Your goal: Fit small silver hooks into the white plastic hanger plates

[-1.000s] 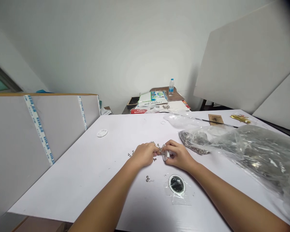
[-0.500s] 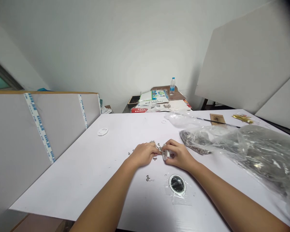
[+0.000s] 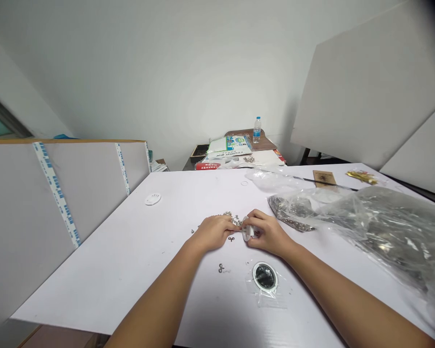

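My right hand [image 3: 268, 233] grips a small white round container [image 3: 245, 231], tipped on its side with its round face toward the left. My left hand [image 3: 214, 233] lies low over the table, its fingers closed together and their tips at the container's face; anything pinched there is too small to make out. Just beyond the fingers is a loose pile of small silvery metal pieces [image 3: 229, 214]. Single metal pieces [image 3: 221, 268] lie nearer me. A black disc with a white rim [image 3: 265, 276] rests in a clear bag in front of my right wrist.
A white round lid-like disc [image 3: 152, 199] lies at the left. Large clear plastic bags of metal pieces [image 3: 391, 232] cover the right side. Farther back are a brown card [image 3: 324, 178], gold packets [image 3: 361, 177] and a water bottle [image 3: 257, 129]. A low partition [image 3: 94, 169] borders the left edge.
Both hands and the container hold nearly the same place; the whole view has shifted slightly. The left fingertips stay at the container's face.
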